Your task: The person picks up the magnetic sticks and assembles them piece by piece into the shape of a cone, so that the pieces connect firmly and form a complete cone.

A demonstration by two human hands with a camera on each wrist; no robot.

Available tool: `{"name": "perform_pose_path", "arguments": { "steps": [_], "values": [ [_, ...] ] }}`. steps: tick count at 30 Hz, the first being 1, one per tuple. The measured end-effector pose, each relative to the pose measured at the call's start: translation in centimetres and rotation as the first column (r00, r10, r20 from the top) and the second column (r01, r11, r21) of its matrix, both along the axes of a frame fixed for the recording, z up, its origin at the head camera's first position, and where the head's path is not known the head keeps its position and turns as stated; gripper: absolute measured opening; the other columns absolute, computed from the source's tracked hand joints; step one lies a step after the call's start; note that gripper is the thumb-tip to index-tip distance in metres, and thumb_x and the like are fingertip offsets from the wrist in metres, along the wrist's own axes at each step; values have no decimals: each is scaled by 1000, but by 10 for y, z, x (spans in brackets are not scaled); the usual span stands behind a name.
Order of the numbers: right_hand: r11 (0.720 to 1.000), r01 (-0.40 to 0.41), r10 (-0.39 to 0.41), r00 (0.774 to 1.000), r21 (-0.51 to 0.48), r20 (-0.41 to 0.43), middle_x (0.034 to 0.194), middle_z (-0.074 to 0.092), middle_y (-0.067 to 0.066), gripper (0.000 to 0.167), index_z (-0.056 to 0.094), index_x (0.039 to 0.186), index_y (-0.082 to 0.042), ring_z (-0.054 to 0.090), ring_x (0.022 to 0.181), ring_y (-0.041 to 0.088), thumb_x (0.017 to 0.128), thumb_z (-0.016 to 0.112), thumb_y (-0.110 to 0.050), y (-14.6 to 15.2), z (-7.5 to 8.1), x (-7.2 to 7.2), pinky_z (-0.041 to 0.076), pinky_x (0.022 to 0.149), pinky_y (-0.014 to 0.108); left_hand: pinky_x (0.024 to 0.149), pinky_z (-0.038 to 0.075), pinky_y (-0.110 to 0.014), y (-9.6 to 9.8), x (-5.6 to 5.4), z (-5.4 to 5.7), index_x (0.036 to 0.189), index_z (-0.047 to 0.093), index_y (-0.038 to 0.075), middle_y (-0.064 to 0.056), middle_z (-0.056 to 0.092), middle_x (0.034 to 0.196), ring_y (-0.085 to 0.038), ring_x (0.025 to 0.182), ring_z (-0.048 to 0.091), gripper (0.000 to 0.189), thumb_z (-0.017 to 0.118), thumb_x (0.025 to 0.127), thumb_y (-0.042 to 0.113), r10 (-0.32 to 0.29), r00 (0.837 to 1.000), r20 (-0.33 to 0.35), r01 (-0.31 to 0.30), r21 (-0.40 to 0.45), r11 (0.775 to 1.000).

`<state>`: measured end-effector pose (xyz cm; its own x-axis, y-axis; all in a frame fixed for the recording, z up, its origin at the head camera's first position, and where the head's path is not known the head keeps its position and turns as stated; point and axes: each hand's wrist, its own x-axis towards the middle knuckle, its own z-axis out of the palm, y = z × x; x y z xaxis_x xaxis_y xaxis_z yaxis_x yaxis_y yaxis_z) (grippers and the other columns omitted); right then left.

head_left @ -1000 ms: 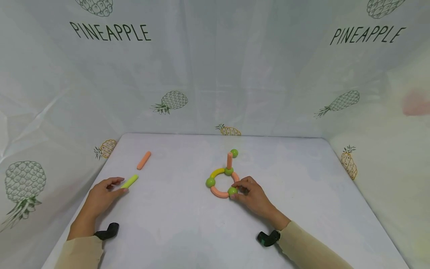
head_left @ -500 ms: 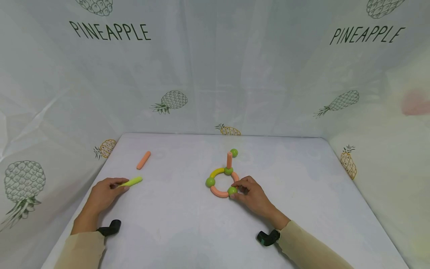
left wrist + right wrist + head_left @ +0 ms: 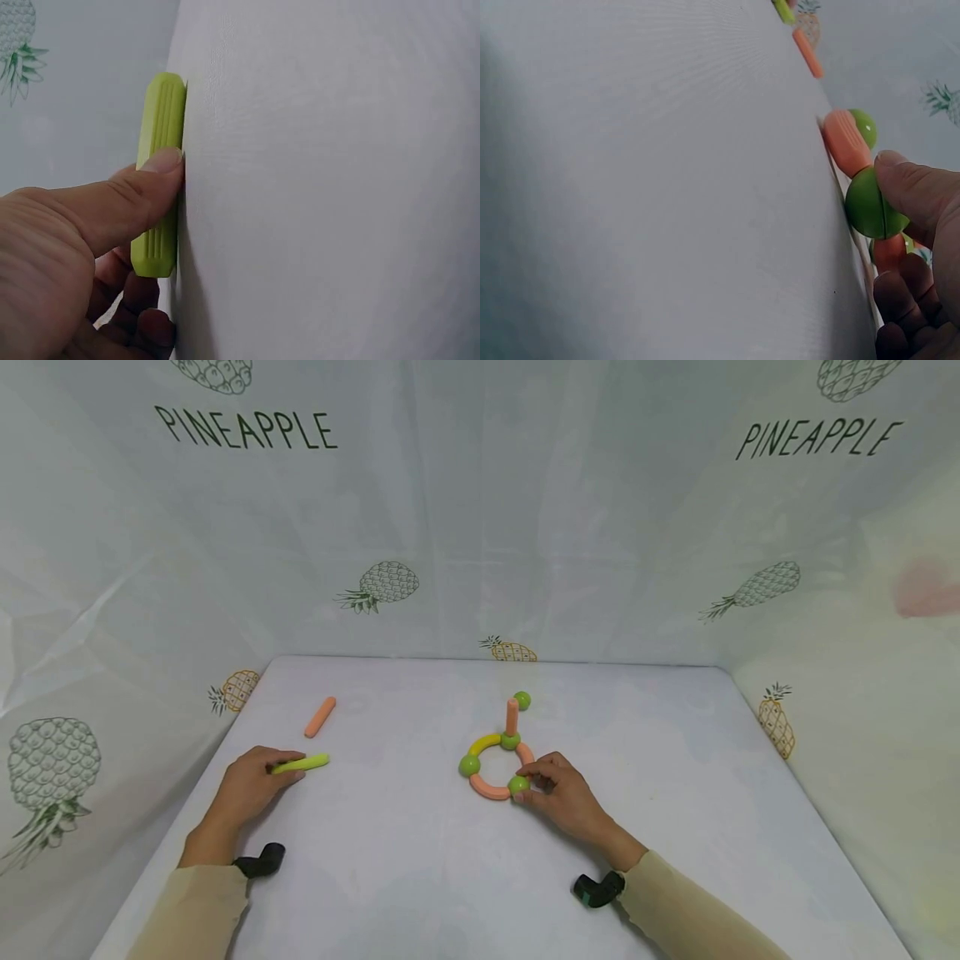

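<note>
My left hand (image 3: 251,783) pinches a straight lime-green rod (image 3: 161,127) with grooved sides between thumb and fingers, low over the table on the left. My right hand (image 3: 566,795) grips a green ball (image 3: 870,206) at the near right of a ring, thumb pressed on it. Curved pieces join the ring's balls: a yellow one (image 3: 484,744) at the far left, an orange one (image 3: 490,789) in front and another orange one (image 3: 526,754) partly behind my fingers. From the ring's far ball (image 3: 511,741) a straight orange rod (image 3: 512,717) stands up.
A loose orange rod (image 3: 320,717) lies on the white table (image 3: 420,860), beyond my left hand. Behind the standing rod is another green ball (image 3: 522,700). A pineapple-print sheet (image 3: 585,527) hangs round the table's back and sides.
My left hand has taken up the lime-green rod, turned it to point more to the right and moved slightly right and away from me. The right hand stays on the ring's ball.
</note>
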<state>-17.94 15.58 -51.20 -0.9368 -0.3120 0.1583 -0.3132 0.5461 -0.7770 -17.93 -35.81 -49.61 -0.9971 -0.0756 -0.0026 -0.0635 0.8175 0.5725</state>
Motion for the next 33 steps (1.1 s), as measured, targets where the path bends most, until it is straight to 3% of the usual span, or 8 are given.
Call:
{"name": "perform_pose_path", "arguments": {
  "steps": [6, 12, 20, 23, 28, 33],
  "values": [
    [1000, 3, -3, 1000, -2, 4, 108, 60, -3, 29, 77, 114, -18, 59, 98, 13, 87, 89, -21, 0, 1, 0, 51, 88, 26, 89, 50, -50, 4, -2, 0, 131, 73, 9, -21, 66, 132, -38, 115, 59, 41, 79, 96, 29, 24, 1000, -9, -24, 49, 999],
    [1000, 7, -7, 1000, -6, 7, 108, 60, -4, 30, 78, 114, -19, 59, 97, 12, 87, 89, -22, 0, 0, 0, 51, 87, 26, 81, 45, -34, 12, -5, 5, 134, 71, 5, -18, 72, 120, -28, 102, 59, 42, 75, 100, 28, 38, 998, -57, -31, 119, 992],
    [1000, 5, -5, 1000, -6, 10, 108, 60, -4, 30, 77, 115, -20, 58, 97, 12, 87, 89, -23, 1, 0, 0, 50, 87, 26, 87, 47, -17, 31, -9, 7, 137, 67, 0, -22, 72, 129, -30, 118, 65, 47, 76, 99, 27, 69, 997, -42, -57, 251, 966],
    [1000, 4, -4, 1000, -5, 11, 108, 60, -4, 29, 77, 114, -20, 58, 97, 12, 88, 88, -24, 1, 0, 0, 50, 86, 26, 82, 46, -8, 39, -12, 6, 136, 68, 0, -21, 73, 128, -20, 114, 65, 49, 78, 98, 29, 66, 997, -45, -50, 285, 957],
    [1000, 6, -6, 1000, 0, 13, 108, 60, -4, 29, 77, 114, -20, 58, 97, 12, 88, 88, -25, 1, 0, 0, 50, 86, 26, 84, 45, -7, 56, -17, 6, 135, 69, 3, -16, 74, 127, -1, 105, 62, 50, 79, 97, 35, 45, 997, -59, -23, 327, 945],
    [1000, 13, -13, 999, -2, 38, 108, 60, -3, 29, 78, 115, -20, 58, 98, 13, 87, 89, -22, 0, 3, 1, 50, 88, 26, 85, 49, -10, 83, -21, 8, 133, 71, 3, -15, 75, 124, -6, 105, 66, 47, 80, 97, 32, 18, 996, -84, 15, 376, 926]
  ]
}}
